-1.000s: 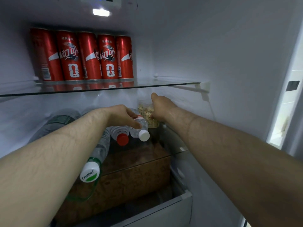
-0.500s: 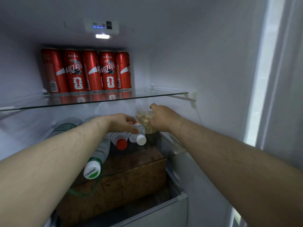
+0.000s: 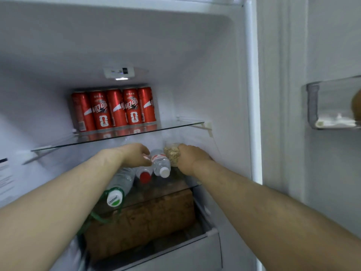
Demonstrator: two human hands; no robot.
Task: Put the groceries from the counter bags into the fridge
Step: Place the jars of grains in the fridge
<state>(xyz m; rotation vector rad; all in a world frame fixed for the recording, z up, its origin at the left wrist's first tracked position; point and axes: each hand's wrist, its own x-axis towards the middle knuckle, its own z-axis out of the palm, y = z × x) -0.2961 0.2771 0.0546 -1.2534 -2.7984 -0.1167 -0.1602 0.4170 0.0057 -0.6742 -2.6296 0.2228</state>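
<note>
Where the jar stands: the clear jar (image 3: 171,155) of pale flakes sits at the right end of the fridge's middle shelf (image 3: 176,192), close to the side wall and under the glass shelf (image 3: 175,127) that carries the red cans (image 3: 115,109).
Right hand: the right hand (image 3: 192,159) is wrapped round the jar's right side and holds it; the fingertips are hidden behind it.
Left hand: the left hand (image 3: 136,155) has its fingers curled onto the shoulder of the white-capped bottle (image 3: 161,165), which lies just beside the jar.
Handling: the jar looks rigid, smooth-walled and light for its bulk. It is likely slippery if cold or damp, and breakable if it is glass, though the material cannot be told.
Where to hold: around the mid-body, palm against the wall, is the safest place. The headroom under the glass shelf leaves little room for a grasp from the top.
Jar's axis: the jar stands upright, long axis vertical, top towards the shelf above.
Bottle's axis: it lies on its side, lengthwise front to back, cap towards the door, like the red-capped bottle (image 3: 144,174) and the green-capped bottle (image 3: 115,192) beside it. It is round, so it is apt to roll against the jar.
</note>
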